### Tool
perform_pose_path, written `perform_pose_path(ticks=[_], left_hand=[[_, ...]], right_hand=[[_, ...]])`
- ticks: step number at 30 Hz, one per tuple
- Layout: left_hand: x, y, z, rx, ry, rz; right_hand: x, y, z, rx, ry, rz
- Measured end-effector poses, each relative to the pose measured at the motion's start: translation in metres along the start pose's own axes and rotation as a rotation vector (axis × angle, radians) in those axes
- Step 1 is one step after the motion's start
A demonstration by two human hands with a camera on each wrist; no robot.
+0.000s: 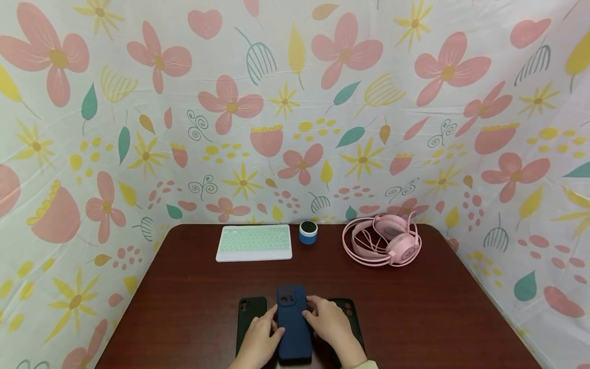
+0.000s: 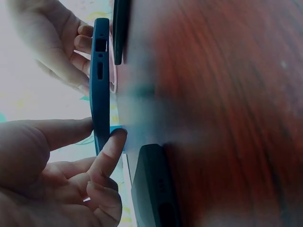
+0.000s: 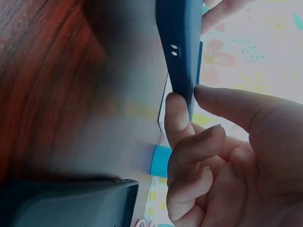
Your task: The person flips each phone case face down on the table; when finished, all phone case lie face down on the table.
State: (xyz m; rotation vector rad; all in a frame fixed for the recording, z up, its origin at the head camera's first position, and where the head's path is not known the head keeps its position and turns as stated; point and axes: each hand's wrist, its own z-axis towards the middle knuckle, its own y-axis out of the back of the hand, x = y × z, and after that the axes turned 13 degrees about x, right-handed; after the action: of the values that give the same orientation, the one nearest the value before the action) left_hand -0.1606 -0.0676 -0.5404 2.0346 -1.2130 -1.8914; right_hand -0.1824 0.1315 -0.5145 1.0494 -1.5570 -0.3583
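Both hands hold a dark blue phone case (image 1: 294,328) by its long sides, its camera cutouts at the far end. My left hand (image 1: 260,338) pinches the left edge between thumb and fingers. On the opposite edge my right hand (image 1: 329,323) has its thumb on top and a finger underneath. In the wrist views the blue case (image 2: 100,80) hangs above the table surface. A black phone case (image 1: 251,315) lies by the left hand and another black phone case (image 1: 352,318) is partly hidden under the right hand and forearm.
Toward the back of the brown table (image 1: 193,302) lies a white keyboard (image 1: 254,243) with pale green keys. A small blue and white cylinder with a dark top (image 1: 308,233) stands beside it, and pink headphones (image 1: 387,241) lie at the back right. A flower-patterned cloth (image 1: 295,118) hangs behind.
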Motion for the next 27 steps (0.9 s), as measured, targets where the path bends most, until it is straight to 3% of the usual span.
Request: perform_pose_path(ticks=[5, 15, 27], left_hand=[[-0.001, -0.005, 0.000, -0.022, 0.037, 0.056], [-0.005, -0.013, 0.004, -0.047, 0.104, 0.130], [-0.005, -0.019, 0.009, -0.085, 0.165, 0.208]], right_hand=[[-0.002, 0.001, -0.001, 0.056, -0.009, -0.007], [-0.006, 0.001, 0.002, 0.092, -0.025, -0.060], [-0.005, -0.005, 0.005, 0.088, -0.048, -0.103]])
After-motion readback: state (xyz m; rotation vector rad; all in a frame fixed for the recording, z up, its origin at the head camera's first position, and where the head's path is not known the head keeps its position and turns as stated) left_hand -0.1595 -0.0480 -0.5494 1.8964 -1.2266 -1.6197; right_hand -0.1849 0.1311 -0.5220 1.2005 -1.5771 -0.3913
